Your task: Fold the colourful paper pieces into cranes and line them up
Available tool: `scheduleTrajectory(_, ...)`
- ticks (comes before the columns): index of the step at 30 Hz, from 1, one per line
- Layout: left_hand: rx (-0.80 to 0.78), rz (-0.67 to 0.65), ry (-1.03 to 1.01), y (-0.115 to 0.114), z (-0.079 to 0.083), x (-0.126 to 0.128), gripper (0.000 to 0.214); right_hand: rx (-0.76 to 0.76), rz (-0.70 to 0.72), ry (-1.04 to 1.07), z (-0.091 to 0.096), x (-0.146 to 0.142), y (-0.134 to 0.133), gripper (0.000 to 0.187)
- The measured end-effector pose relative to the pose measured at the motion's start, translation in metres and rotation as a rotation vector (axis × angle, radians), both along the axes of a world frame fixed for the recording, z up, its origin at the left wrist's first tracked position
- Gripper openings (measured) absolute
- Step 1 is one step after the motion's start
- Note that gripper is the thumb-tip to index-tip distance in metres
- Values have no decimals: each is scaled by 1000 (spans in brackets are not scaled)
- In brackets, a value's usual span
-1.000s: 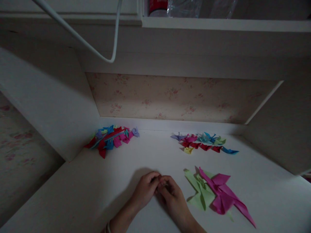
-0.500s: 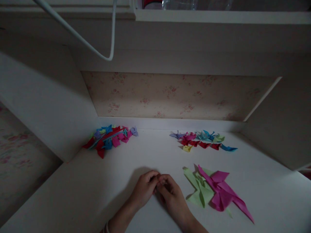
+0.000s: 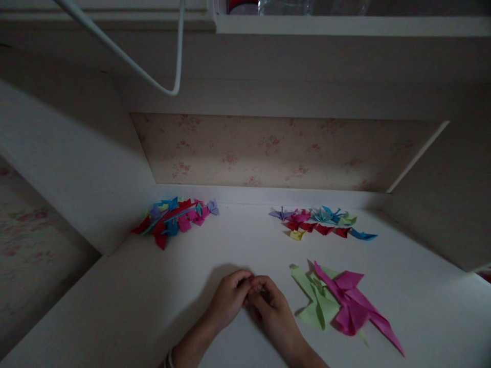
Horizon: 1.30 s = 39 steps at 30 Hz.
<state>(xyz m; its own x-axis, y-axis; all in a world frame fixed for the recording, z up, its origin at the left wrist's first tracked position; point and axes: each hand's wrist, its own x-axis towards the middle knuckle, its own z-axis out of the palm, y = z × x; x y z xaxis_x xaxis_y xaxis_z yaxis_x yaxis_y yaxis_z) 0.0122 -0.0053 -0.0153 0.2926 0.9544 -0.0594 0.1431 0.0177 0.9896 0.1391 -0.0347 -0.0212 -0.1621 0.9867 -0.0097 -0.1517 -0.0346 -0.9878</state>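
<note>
My left hand [image 3: 229, 295] and my right hand [image 3: 273, 309] meet over the white desk, thumbs and forefingers pinched together at the tips. Whatever lies between the fingers is hidden or too small to name. Right of my right hand lie a large green folded paper piece [image 3: 317, 301] and a magenta folded paper piece [image 3: 352, 301], the magenta one partly on top of the green. Neither hand touches them.
A pile of small colourful paper foldings [image 3: 174, 220] lies at the back left. More small paper foldings [image 3: 318, 222] sit in rows at the back right. A white cable [image 3: 153, 84] hangs in front of the shelf [image 3: 307, 25] above. Side panels flank the white desk [image 3: 184, 276].
The view has shifted very slightly. My hands keep the same pinched pose, with hardly any movement of the fingers.
</note>
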Motion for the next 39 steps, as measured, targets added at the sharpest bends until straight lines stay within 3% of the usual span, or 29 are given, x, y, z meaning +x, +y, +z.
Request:
scheduleTrajectory(14, -25, 1, -33, 0, -1, 0, 25, -20, -24, -2, 3, -1, -1, 29)
scheduleTrajectory(39, -37, 14, -39, -2, 3, 0, 28, 10, 43, 29, 0, 1, 0, 20)
